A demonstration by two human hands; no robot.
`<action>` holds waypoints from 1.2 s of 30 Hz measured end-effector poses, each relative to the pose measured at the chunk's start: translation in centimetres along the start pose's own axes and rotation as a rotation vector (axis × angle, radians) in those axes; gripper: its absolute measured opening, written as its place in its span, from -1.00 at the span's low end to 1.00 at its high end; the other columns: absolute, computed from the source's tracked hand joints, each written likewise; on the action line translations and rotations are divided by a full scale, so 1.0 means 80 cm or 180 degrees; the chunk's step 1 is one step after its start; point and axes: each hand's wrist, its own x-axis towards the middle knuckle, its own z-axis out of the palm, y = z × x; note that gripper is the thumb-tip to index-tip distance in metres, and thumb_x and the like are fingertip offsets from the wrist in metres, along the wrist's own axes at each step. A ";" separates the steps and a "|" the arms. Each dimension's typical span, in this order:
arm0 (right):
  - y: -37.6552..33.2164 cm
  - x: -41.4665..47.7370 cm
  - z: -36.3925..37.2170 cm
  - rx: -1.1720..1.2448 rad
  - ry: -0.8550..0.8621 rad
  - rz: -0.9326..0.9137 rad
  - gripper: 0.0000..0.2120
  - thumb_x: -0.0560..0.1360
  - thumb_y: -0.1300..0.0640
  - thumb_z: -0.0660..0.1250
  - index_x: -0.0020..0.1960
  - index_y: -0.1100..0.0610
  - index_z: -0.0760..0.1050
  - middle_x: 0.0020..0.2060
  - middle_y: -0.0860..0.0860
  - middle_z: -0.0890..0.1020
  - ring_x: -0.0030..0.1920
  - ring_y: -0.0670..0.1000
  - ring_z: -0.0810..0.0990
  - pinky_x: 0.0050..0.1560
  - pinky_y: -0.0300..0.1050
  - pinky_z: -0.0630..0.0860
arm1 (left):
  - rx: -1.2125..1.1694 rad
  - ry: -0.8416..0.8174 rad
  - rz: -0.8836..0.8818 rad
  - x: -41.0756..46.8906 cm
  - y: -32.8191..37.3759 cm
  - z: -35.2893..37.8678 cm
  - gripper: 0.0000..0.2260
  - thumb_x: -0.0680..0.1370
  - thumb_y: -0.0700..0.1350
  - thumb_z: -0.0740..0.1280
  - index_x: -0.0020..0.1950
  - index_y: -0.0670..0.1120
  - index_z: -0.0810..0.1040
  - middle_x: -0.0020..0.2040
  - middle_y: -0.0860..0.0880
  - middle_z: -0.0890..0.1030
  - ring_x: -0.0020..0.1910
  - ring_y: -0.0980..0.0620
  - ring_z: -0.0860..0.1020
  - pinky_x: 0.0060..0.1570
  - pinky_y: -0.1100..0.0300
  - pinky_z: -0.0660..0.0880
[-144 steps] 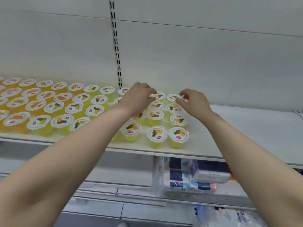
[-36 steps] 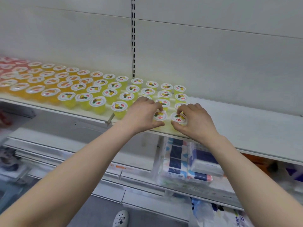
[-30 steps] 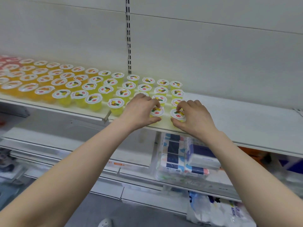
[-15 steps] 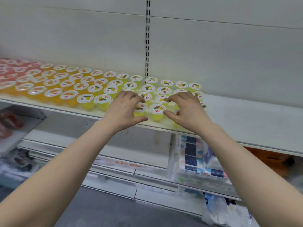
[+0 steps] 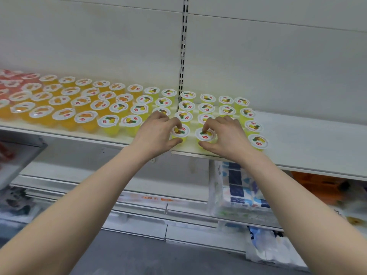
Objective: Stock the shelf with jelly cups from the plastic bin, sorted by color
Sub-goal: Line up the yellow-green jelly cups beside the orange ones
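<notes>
Rows of jelly cups stand on the white shelf [image 5: 309, 147], grouped by colour: red cups [image 5: 12, 80] at the far left, orange cups [image 5: 65, 114] beside them, yellow cups [image 5: 226, 111] in the middle. My left hand [image 5: 156, 133] grips a yellow cup [image 5: 179, 132] in the front row, thumb below and fingers on its lid. My right hand [image 5: 228, 135] grips the neighbouring yellow cup [image 5: 205, 134] the same way. Both cups stand on the shelf near its front edge. The plastic bin is out of view.
A slotted upright [image 5: 183, 52] runs up the back wall behind the cups. The shelf's right half is bare. On the lower shelf sits a wrapped pack of tissues [image 5: 238, 191]; an orange package [image 5: 321, 185] lies to its right.
My hands moved from the back rows to the front row. Over the last second each has stayed on a front yellow cup, while the view shifted sideways.
</notes>
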 end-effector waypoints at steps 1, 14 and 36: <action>0.000 -0.001 -0.002 -0.0031 -0.0022 -0.0004 -0.65 0.36 -0.19 0.41 0.04 -0.03 0.51 -0.07 -0.03 0.58 0.06 0.08 0.47 0.07 -0.01 0.31 | -0.0011 -0.0007 0.0027 0.000 -0.002 0.000 -0.64 0.41 0.14 0.44 0.12 0.01 0.55 -0.05 -0.02 0.66 0.22 -0.11 0.42 0.12 0.09 0.35; 0.013 0.045 -0.007 -0.0032 0.0126 0.0700 -0.72 0.54 -0.13 0.28 0.14 -0.01 0.59 0.08 -0.01 0.64 0.18 0.15 0.47 0.15 0.10 0.42 | -0.0014 -0.0025 0.0042 0.066 -0.029 -0.018 -0.62 0.57 0.24 0.18 0.15 0.02 0.59 0.09 -0.01 0.64 0.26 -0.09 0.39 0.22 0.07 0.29; 0.032 0.136 0.009 -0.0066 -0.0181 0.1101 -0.64 0.43 -0.21 0.34 0.12 -0.04 0.55 0.00 0.00 0.65 0.16 0.11 0.46 0.13 0.04 0.40 | 0.0156 -0.0457 -0.0223 0.167 -0.042 0.008 -0.50 0.50 0.32 0.25 0.27 0.03 0.53 0.04 -0.04 0.64 0.15 -0.11 0.50 -0.05 0.12 0.37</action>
